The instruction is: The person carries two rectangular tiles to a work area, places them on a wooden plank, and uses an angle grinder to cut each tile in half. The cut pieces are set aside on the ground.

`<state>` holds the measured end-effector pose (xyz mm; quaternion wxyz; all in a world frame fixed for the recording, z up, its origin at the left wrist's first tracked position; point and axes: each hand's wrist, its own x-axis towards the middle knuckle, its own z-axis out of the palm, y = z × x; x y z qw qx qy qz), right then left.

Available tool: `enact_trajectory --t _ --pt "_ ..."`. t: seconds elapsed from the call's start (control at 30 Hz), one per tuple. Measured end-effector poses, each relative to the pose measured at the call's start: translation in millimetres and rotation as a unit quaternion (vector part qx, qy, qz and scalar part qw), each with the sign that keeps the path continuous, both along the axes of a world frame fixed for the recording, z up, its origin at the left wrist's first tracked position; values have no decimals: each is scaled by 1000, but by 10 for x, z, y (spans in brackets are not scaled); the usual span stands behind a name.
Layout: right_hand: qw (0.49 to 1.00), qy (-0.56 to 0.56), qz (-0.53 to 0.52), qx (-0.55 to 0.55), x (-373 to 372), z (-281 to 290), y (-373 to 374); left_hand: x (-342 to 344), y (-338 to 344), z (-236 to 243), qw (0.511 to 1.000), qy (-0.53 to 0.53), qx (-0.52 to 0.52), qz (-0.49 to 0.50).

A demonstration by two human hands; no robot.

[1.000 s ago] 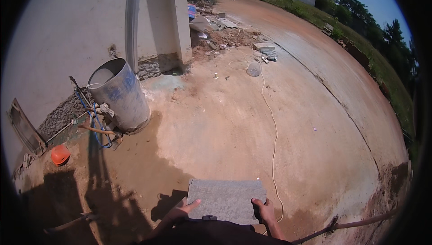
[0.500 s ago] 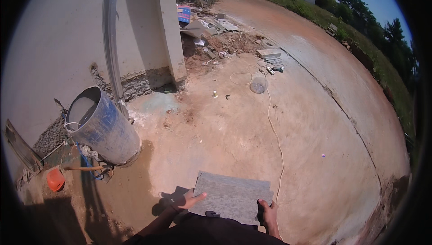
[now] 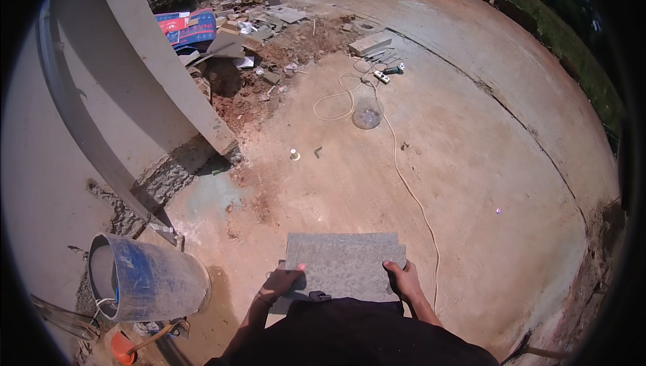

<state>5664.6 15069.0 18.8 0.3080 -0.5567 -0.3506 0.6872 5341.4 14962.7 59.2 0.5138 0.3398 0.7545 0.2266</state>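
Grey rectangular slabs (image 3: pixel 343 265), stacked and slightly offset, are held low in front of my dark-clothed body, which hides their near edge. My left hand (image 3: pixel 282 278) grips their left side with the thumb over the top face. My right hand (image 3: pixel 400 275) grips the right side, thumb also on top. A small black buckle shows at the near edge, over the slabs.
Left: a scuffed blue-grey barrel (image 3: pixel 151 278), orange helmet-shaped object (image 3: pixel 122 347), long-handled tool and wall (image 3: pixel 94 117) with broken plaster. Ahead: a cord (image 3: pixel 422 208), power strip (image 3: pixel 382 77), power tool (image 3: pixel 393 70), clear round object (image 3: pixel 367 117), concrete block (image 3: pixel 370 44) and rubble (image 3: pixel 269 43).
The view has moved forward past the barrel, which now sits lower in the picture, with the rubble and cord coils nearer. Both hands still hold the slabs, now slightly higher in view.
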Motion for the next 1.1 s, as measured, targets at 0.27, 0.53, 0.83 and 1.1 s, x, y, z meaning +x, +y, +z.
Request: enact_trajectory --t 0.27,0.53,0.83,1.1 --pt "982 -118 144 -22 -1108 119 2564 -863 1805 -305 981 -103 71 150" --pt "992 -87 84 -34 -2441 200 4951 -2438 4467 -652 986 -11 163 35" --pt "992 -48 -101 -63 -3403 210 7021 -3583 7561 -420 984 72 138 -87" --pt "989 -49 -52 -131 -4098 204 9840 -4256 10545 -71 995 40 -41 -79"
